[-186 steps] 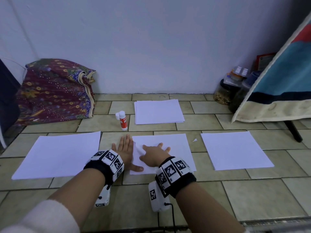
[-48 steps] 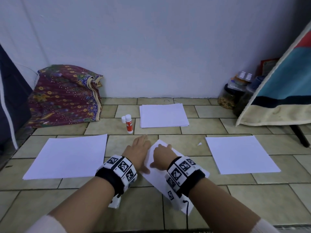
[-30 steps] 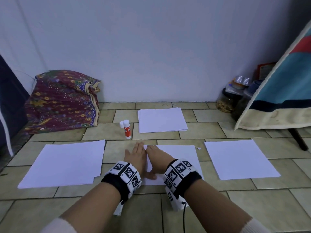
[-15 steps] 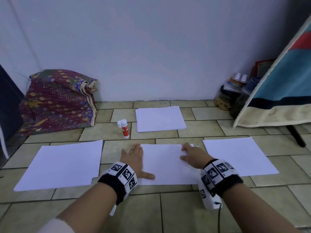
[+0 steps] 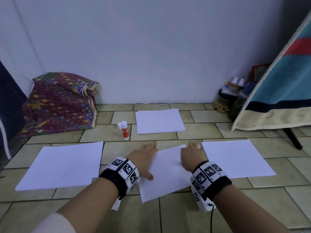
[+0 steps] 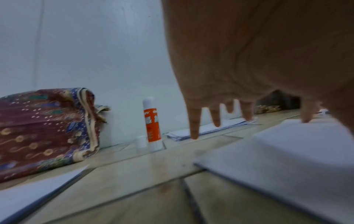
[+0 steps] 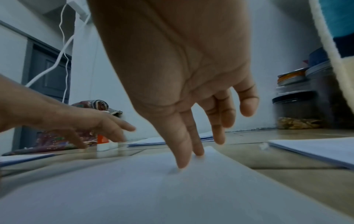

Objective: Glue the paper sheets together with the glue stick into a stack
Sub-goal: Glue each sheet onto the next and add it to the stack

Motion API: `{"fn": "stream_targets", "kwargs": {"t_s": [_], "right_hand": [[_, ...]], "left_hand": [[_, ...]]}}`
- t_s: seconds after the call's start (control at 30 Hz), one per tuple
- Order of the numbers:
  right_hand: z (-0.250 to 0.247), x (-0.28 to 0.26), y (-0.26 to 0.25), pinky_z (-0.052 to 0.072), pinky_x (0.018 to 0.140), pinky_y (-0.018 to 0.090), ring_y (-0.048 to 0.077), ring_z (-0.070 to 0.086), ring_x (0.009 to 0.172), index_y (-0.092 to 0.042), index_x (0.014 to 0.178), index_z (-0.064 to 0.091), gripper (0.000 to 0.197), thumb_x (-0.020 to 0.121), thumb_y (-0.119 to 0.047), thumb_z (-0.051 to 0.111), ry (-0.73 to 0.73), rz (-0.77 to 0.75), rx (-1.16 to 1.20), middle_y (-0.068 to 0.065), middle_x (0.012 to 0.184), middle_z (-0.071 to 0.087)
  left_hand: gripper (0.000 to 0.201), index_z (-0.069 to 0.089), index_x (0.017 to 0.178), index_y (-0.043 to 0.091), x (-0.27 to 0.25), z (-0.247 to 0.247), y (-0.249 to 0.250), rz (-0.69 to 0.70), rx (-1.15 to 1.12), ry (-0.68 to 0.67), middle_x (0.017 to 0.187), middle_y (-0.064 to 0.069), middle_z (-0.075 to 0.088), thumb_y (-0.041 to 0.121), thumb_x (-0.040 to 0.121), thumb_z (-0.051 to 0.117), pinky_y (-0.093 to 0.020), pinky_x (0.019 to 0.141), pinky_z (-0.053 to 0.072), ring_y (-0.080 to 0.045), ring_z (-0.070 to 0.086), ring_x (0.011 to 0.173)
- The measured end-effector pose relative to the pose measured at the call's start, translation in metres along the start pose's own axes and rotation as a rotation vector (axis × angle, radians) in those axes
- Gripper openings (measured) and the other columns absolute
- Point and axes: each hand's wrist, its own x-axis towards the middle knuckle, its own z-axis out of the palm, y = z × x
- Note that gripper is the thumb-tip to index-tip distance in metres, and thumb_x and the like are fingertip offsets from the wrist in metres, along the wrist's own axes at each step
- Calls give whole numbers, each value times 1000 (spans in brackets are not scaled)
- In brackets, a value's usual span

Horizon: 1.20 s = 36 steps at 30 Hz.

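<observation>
Left of the middle sheet (image 5: 166, 172) lies another paper sheet (image 5: 62, 165). The left hand (image 5: 143, 158) rests flat, fingers straight, at the middle sheet's left edge. The glue stick (image 5: 125, 130) stands upright behind it. The right hand (image 5: 191, 155) presses straight fingertips (image 7: 182, 163) onto its far corner.

The middle sheet (image 5: 165, 172) is turning askew between the hands, and the right hand (image 5: 191, 156) is sliding back in toward the left hand (image 5: 143, 159).
</observation>
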Motion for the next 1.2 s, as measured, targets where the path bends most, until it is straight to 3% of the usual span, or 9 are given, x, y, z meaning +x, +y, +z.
{"fn": "stream_targets", "kwargs": {"t_s": [0.13,0.23,0.4,0.53,0.67,0.83,0.93,1.07,1.2], "right_hand": [[-4,-2,-26,38,99,38,32,40,124,-9,130,49,49,94,-42,52,-59,-55,160,11,133,44],[0,2,-53,39,98,40,33,40,121,-7,128,48,63,84,-49,65,-85,-217,209,12,128,46],[-3,6,-85,40,102,44,33,38,125,-8,135,39,73,75,-20,78,-76,-426,248,8,134,46],[-9,5,-86,31,110,47,29,34,134,-8,144,29,73,82,-8,69,-76,-480,282,10,144,36],[-8,4,-62,10,118,48,24,30,140,-20,151,19,77,89,-26,64,-164,-483,364,0,158,21],[-2,20,-24,15,116,45,24,45,130,-25,145,27,62,93,-51,49,-168,-275,411,3,141,49],[-3,22,-16,17,116,45,23,49,125,-23,143,29,72,85,-52,61,-156,-255,383,3,133,55],[-8,17,-28,31,109,44,25,35,132,-18,139,36,81,74,-43,77,-60,-211,250,6,141,37],[-11,12,-49,41,97,39,29,33,128,-6,130,43,45,89,-13,60,-42,-222,190,13,138,32]], "left_hand": [[53,49,133,16,-5,-11,16,19,26,-34,131,-4,51,43,89,60,-35,95,43,-24,49,121],[40,60,120,14,-9,-15,15,-49,100,17,119,-5,60,38,89,62,-34,91,48,-24,58,107],[92,30,141,12,-6,6,-2,-184,-19,48,143,-6,35,46,71,79,-38,102,41,-22,36,131],[113,-8,153,6,-5,21,-15,-258,30,-133,161,-7,-13,64,82,58,-53,116,16,-20,-11,148],[110,-16,151,6,-6,28,-21,-250,66,-160,159,-5,-21,70,85,44,-59,116,8,-18,-17,147],[109,-18,150,8,-7,28,-23,-221,24,-187,159,-4,-23,71,85,43,-61,114,-2,-16,-19,146],[110,-17,150,7,-8,25,-23,-219,35,-191,159,-5,-22,71,85,44,-60,115,0,-17,-19,147],[105,-3,153,4,-11,16,-19,-199,88,-124,162,-7,-6,68,86,47,-53,118,6,-19,-9,149],[67,45,137,10,-13,0,-23,-178,87,71,145,-8,39,57,89,53,-39,111,25,-21,28,137]]}}
